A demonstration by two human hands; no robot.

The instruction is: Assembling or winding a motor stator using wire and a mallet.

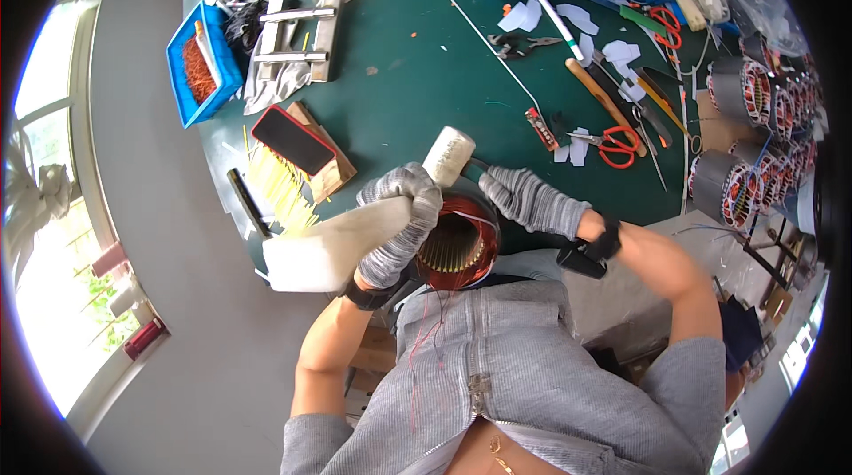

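Observation:
A motor stator with copper windings stands at the table's near edge, close against my body, its round opening facing up toward me. Loose red lead wires hang from its near side. My left hand, in a grey striped glove, is closed around a broad white paddle-like block at the stator's left rim. In my right hand, gloved alike, is the dark handle of a mallet. Its pale, worn cylindrical head is just beyond the stator, near my left fingers.
Left on the green table lie a phone on a wood block, yellow strips and a blue bin. Right are red-handled scissors, pliers and a wooden stick. More stators are stacked far right.

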